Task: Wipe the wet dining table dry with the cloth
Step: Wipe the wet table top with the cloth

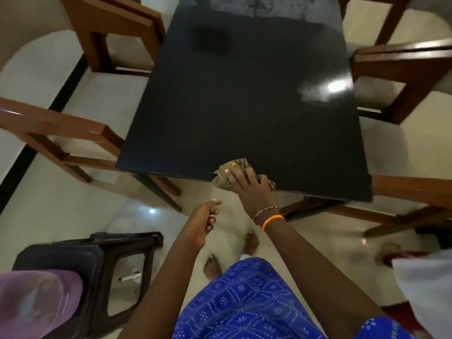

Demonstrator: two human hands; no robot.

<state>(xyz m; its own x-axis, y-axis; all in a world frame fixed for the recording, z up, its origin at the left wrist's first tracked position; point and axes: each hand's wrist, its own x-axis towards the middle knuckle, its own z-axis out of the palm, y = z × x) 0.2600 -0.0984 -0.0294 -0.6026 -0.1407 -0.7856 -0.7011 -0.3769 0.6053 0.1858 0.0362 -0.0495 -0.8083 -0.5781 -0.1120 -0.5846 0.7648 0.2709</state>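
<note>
My right hand (247,185) is pressing down on the cloth (230,174), fingers spread flat across it and not curled round it; the cloth is lying bunched at the near edge of the bench (244,94), part of it hanging just over the lip; it is a crumpled, olive-brown fabric with darker stripes and a frayed thread at its left corner. On that wrist I am wearing a thin beaded bracelet (265,211) and a smooth orange band (272,220). My left hand (203,223) is hanging in the air below the bench edge, well apart from the cloth, fingers loosely curled and holding nothing. The bench top is showing dark, flat and glossy, rectangular with rounded corners; a bright glare is sitting toward its right side, and a paler, mottled patch is lying across its far end. Brown wooden chairs (110,33) with pale seats are standing round it on a shiny pale tiled floor (73,204). At lower left a black plastic stool (97,265) is standing, and a translucent purple tub (36,304) is sitting just beside it; I cannot tell what is in it.
</note>
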